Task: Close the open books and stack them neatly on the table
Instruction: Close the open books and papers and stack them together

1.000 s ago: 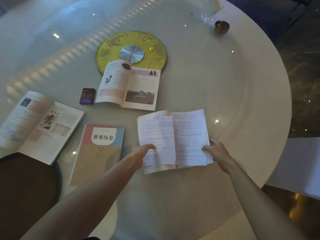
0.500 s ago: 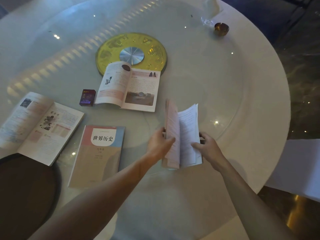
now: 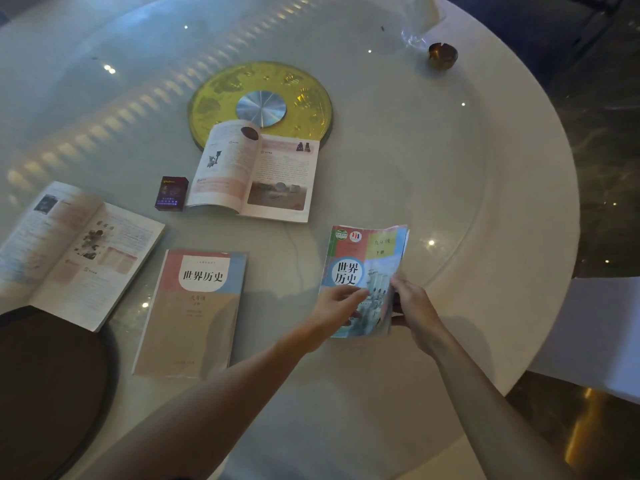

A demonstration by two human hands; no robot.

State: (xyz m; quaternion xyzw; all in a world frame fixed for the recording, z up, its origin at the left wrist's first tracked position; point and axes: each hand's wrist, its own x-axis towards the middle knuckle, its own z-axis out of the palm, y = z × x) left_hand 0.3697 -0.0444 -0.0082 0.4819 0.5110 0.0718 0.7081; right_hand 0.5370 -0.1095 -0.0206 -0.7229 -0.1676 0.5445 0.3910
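Observation:
A closed textbook with a blue and green cover (image 3: 367,268) lies on the round glass table (image 3: 450,188), right of centre. My left hand (image 3: 337,303) rests its fingers on the lower part of its cover. My right hand (image 3: 414,306) grips its right edge. Another closed book with a red, blue and tan cover (image 3: 194,313) lies to the left. One open book (image 3: 256,173) lies further back near the table's middle. A second open book (image 3: 74,251) lies at the far left.
A gold disc with a metal centre (image 3: 261,102) marks the table's middle. A small dark box (image 3: 171,193) sits left of the middle open book. A brown ashtray (image 3: 442,56) stands far right. A dark round tray (image 3: 45,386) is near left; white cloth (image 3: 595,337) at right.
The book between my hands was open flat, then half folded; now it is shut with its cover facing up. My left hand has come to rest on the cover.

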